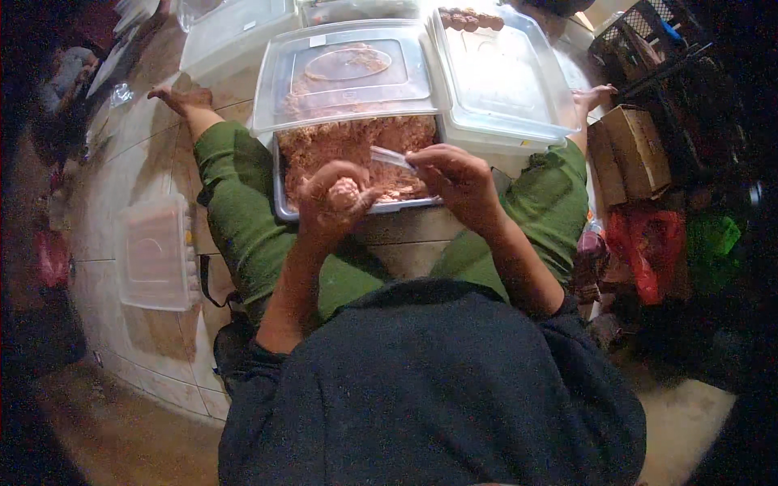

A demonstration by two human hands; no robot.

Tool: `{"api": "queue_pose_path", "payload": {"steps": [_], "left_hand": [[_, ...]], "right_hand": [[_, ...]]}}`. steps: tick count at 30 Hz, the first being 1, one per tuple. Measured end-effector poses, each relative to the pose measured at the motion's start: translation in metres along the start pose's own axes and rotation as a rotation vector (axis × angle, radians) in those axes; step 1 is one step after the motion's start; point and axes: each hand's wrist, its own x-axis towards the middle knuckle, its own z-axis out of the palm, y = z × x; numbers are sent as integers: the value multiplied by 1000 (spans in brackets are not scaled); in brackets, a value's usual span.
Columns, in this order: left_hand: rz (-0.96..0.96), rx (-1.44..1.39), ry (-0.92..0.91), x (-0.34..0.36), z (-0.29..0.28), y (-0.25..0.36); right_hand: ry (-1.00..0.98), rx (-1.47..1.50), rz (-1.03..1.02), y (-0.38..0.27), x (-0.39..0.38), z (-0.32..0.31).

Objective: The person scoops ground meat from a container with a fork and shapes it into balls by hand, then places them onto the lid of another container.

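My left hand (pixel 332 202) is curled round a pale, lumpy brown ball (pixel 344 192) above the front-left part of an open plastic tub (pixel 282 198). The tub holds a crumbly reddish-brown mixture (pixel 320 142), with a clear lid (pixel 340 69) over its far portion. My right hand (pixel 450 178) pinches a thin, clear plastic tool (pixel 387 155) over the right side of the mixture, its far end pointing left toward the ball.
Another lidded tub (pixel 494 77) stands at back right, beside a row of brown balls (pixel 466 18). A translucent container (pixel 154 255) lies on the tiles at left. Cardboard (pixel 628 154), red plastic bags (pixel 648 251) and a dark crate (pixel 632 36) are at right. My legs flank the tub.
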Motion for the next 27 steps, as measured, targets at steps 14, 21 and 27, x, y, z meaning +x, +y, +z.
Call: {"api": "queue_pose_path", "payload": {"steps": [14, 21, 27], "left_hand": [[-183, 27, -41, 2, 1, 6], [-248, -327, -83, -5, -4, -19], [-40, -109, -88, 0, 0, -11]], "right_hand": [[-64, -30, -38, 0, 3, 21], [-114, -137, -146, -6, 8, 19], [-130, -123, -148, -3, 9, 18]]}}
